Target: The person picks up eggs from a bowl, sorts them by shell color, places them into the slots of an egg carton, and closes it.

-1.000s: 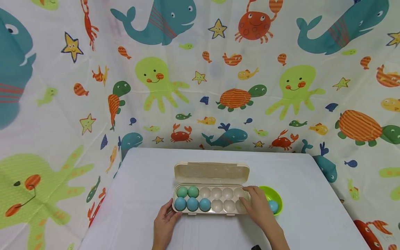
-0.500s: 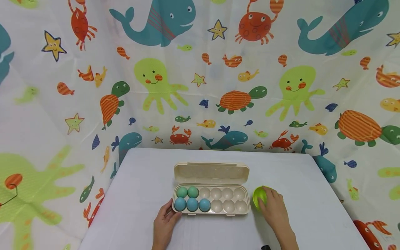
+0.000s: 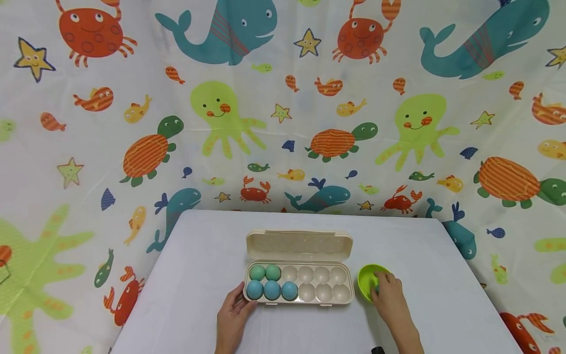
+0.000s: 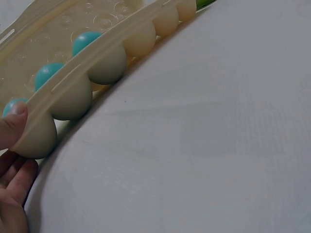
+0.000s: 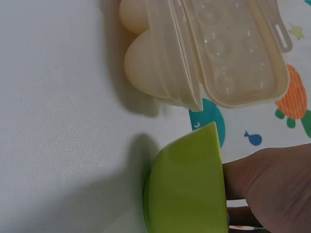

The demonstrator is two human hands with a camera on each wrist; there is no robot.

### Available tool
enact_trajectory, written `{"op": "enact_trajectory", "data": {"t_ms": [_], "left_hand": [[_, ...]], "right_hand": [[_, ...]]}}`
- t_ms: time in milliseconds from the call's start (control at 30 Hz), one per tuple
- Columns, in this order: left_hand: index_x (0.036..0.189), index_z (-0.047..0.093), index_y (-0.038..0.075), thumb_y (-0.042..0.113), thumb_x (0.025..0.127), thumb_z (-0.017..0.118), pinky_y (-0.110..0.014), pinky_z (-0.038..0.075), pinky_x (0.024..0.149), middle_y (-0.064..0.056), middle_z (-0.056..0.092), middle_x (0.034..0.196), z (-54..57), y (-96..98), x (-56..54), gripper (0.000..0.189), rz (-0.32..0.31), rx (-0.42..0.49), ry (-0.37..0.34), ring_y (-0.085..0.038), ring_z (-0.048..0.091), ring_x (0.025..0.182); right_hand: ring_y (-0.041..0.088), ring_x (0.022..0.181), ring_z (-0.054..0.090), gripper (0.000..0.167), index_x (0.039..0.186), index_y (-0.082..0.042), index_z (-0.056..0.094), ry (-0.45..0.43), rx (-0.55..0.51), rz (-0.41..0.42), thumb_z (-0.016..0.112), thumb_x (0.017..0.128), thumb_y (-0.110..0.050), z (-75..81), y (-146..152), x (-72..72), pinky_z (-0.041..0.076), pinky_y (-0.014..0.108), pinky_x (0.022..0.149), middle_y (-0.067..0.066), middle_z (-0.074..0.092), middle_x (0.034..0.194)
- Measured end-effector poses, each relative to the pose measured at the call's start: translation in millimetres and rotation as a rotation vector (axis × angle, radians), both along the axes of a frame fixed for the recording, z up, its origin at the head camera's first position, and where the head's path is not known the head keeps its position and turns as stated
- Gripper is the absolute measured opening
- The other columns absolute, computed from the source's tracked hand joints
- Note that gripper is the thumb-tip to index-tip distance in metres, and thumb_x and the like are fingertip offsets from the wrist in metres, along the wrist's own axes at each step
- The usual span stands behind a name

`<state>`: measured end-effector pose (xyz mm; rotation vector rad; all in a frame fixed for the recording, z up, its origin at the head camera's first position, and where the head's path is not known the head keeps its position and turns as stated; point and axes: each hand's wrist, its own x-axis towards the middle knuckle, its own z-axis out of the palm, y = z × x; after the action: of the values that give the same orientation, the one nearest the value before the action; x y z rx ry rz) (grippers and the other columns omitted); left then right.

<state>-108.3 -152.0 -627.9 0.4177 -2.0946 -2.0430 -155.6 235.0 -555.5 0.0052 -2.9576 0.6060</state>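
A beige egg carton point(image 3: 315, 301) lies with its lid point(image 3: 299, 246) raised behind it. Its left end holds two green eggs point(image 3: 273, 272) in the back row and three blue eggs point(image 3: 272, 290) in the front row. My left hand point(image 3: 234, 314) grips the carton's front left corner, thumb point(image 4: 18, 109) at the rim and fingers point(image 4: 22, 179) low against the cups. My right hand point(image 3: 391, 295) reaches into a lime green bowl point(image 3: 365, 278) beside the carton's right end. Its thumb and fingers pinch another blue egg point(image 3: 377, 288), mostly hidden by the hand.
The carton's right-hand cups point(image 3: 324, 292) hold nothing. A white cloth covers the table point(image 3: 212, 246), and a sea-animal curtain point(image 3: 283, 98) hangs behind and beside it. A small black object point(image 3: 378, 350) shows at the bottom edge near my right forearm.
My right hand has left the carton's right end and moved right into the bowl. The bowl has shifted left, closer to the carton. My left hand stays on the carton corner.
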Motion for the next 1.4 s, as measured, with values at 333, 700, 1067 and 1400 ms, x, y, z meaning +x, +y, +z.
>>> {"op": "enact_trajectory", "data": {"t_ms": [333, 700, 1067, 1400], "left_hand": [[0.142, 0.052, 0.001, 0.006, 0.082, 0.082, -0.012, 0.056, 0.092, -0.022, 0.058, 0.139, 2.2, -0.8, -0.9, 0.067, 0.000, 0.007, 0.010, 0.002, 0.063, 0.110], [0.142, 0.052, 0.000, 0.007, 0.082, 0.082, -0.012, 0.056, 0.092, -0.023, 0.057, 0.140, 1.3, -1.7, -0.2, 0.067, -0.005, 0.008, 0.025, 0.002, 0.063, 0.110], [0.142, 0.052, 0.001, 0.007, 0.082, 0.082, -0.013, 0.057, 0.092, -0.023, 0.058, 0.139, 0.6, -2.4, 0.5, 0.067, -0.011, 0.019, 0.043, 0.000, 0.063, 0.111], [0.141, 0.053, 0.001, 0.008, 0.081, 0.083, -0.012, 0.057, 0.091, -0.024, 0.059, 0.138, 1.0, -4.0, 0.9, 0.067, -0.012, 0.019, 0.049, 0.002, 0.064, 0.109]], "right_hand": [[0.052, 0.112, 0.054, 0.031, 0.111, 0.015, 0.062, -0.074, -0.057, 0.034, 0.069, 0.085, -0.001, 2.2, 1.2, -2.3, 0.052, 0.062, 0.095, 0.034, 0.058, 0.117], [0.049, 0.107, 0.059, 0.036, 0.113, 0.015, 0.061, -0.107, -0.035, 0.054, 0.074, 0.083, -0.001, 4.2, 1.3, -5.3, 0.055, 0.059, 0.092, 0.033, 0.060, 0.113], [0.051, 0.113, 0.057, 0.049, 0.119, 0.016, 0.057, -0.161, -0.067, 0.023, 0.078, 0.082, -0.007, 5.9, -0.7, -10.0, 0.052, 0.060, 0.098, 0.037, 0.057, 0.118], [0.046, 0.107, 0.060, 0.040, 0.113, 0.011, 0.062, -0.144, -0.069, 0.038, 0.078, 0.082, -0.007, 2.8, -2.2, -11.2, 0.055, 0.057, 0.094, 0.030, 0.061, 0.111]]}}
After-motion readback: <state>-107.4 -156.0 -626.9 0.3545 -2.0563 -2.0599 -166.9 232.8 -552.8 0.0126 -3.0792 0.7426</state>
